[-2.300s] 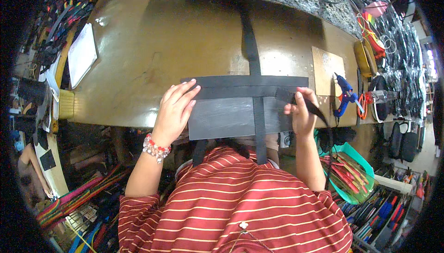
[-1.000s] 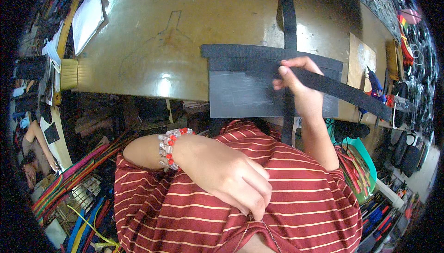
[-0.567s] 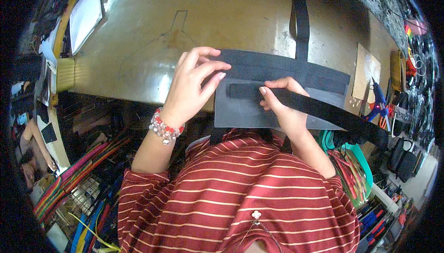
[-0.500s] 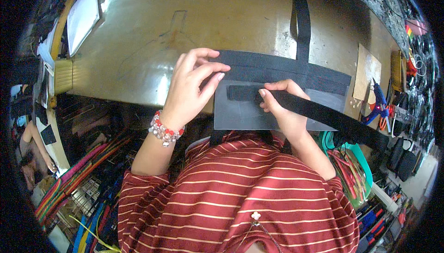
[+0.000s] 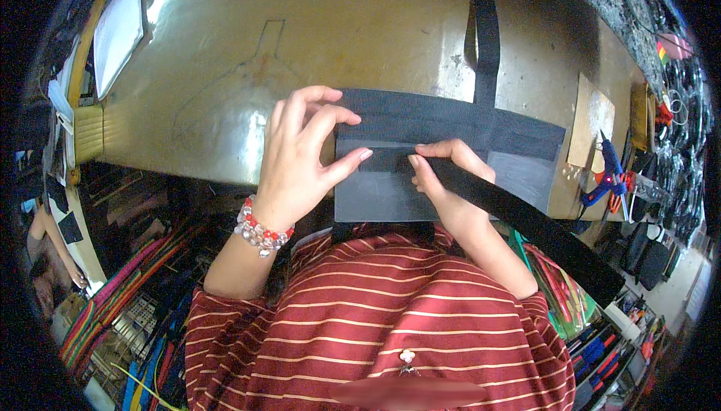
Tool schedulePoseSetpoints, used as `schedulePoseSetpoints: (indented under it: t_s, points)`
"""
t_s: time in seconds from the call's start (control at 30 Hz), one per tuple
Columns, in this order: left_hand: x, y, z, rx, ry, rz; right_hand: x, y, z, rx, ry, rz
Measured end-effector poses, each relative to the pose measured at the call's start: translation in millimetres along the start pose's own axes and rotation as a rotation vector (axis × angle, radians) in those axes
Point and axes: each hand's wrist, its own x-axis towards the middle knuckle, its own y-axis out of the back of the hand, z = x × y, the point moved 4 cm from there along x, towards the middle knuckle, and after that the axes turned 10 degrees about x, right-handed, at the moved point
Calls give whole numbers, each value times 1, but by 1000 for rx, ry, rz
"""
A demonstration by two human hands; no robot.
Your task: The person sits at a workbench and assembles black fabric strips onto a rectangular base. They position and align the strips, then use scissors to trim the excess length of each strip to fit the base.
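Note:
A dark grey rectangular panel [image 5: 375, 200] lies at the table's near edge, with a wide black webbing band [image 5: 420, 114] along its far side. My right hand [image 5: 447, 174] pinches a black strap [image 5: 518, 216] between thumb and fingers. The strap's free end lies over the panel just below the band, and its long part trails off to the lower right. My left hand [image 5: 300, 144] is open at the panel's left side. Its fingertips are at the band's left end, and the thumb points at the strap's end; whether it touches the strap I cannot tell.
Another black strap [image 5: 487, 35] runs from the band to the far edge of the brown table [image 5: 360, 28]. To the right lie a blue glue gun [image 5: 610, 167] and a stained board [image 5: 591, 122]. White paper [image 5: 119, 31] is at far left; coloured strips [image 5: 124, 279] hang lower left.
My left thumb has come down from the band toward the strap's end, spreading from the fingers. The right hand keeps its pinch, and the strap's end now sits closer to the band.

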Motion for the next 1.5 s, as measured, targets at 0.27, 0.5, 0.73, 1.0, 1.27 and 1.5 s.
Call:
schedulePoseSetpoints:
  t_s: [0.27, 0.5, 0.73, 1.0, 1.27, 1.5]
  points:
    - [3, 0, 4, 38, 8, -20, -6, 50, 4, -142, -17, 124]
    - [3, 0, 5, 16, 30, -56, -2, 48, 15, -205, -8, 129]
    - [4, 2, 7, 36, 17, -43, 0, 46, 17, -211, -18, 135]
    - [5, 7, 12, 113, -9, -30, 2, 45, 18, -198, -11, 122]
    - [22, -29, 85, -132, -269, -25, 2, 41, 18, -202, 43, 127]
    - [30, -54, 82, -99, -152, -51, -14, 98, 28, 136, -307, 262]
